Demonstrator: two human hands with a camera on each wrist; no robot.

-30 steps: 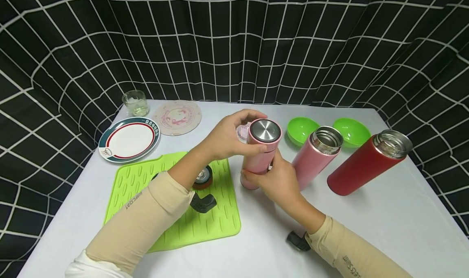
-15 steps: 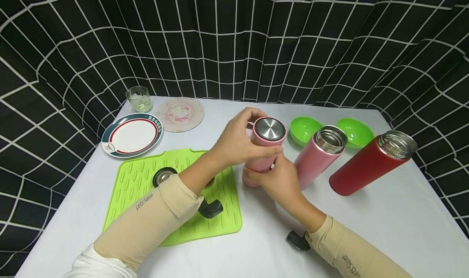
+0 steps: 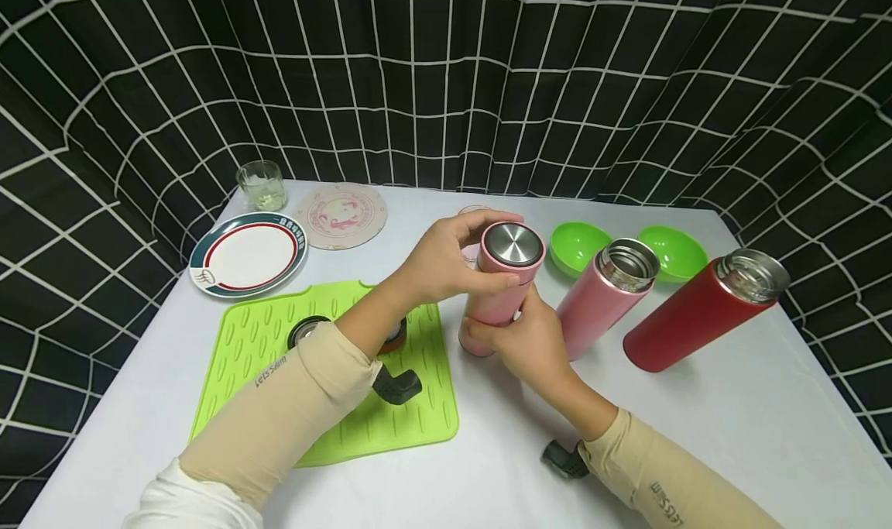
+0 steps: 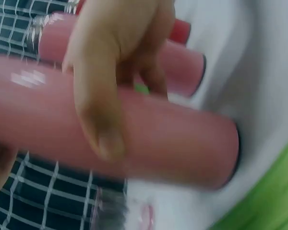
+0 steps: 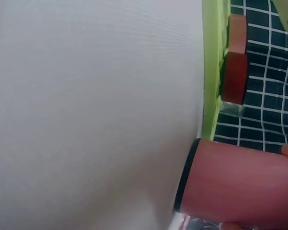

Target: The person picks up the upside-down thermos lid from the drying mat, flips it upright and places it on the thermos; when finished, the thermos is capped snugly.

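A pink flask [image 3: 498, 293] stands upright near the middle of the white counter [image 3: 732, 413], just right of the green silicone mat [image 3: 334, 428]. The left hand [image 3: 446, 262] curls its fingers and thumb round the flask's capped top, whose steel disc [image 3: 513, 243] faces up. The right hand [image 3: 526, 343] wraps round the lower body of the same flask from the near side; the left wrist view shows its fingers [image 4: 98, 110] laid across the pink wall, and the right wrist view shows the flask's dark-rimmed base [image 5: 185, 177] resting on the counter.

Just to the right stands a second pink flask [image 3: 599, 297] with its steel mouth open, and further right a red flask [image 3: 693, 316], also uncapped. Behind them lie two green bowls [image 3: 574, 246], one on the left and one on the right [image 3: 672, 252]. On the mat, partly hidden by the left forearm, sit a dark round lid [image 3: 307, 329] and a red lid [image 3: 393, 337]. At the far left are a rimmed plate [image 3: 247, 254], a round coaster [image 3: 341, 215] and a small glass [image 3: 260, 185]. A checked black cloth [image 3: 446, 80] hangs behind
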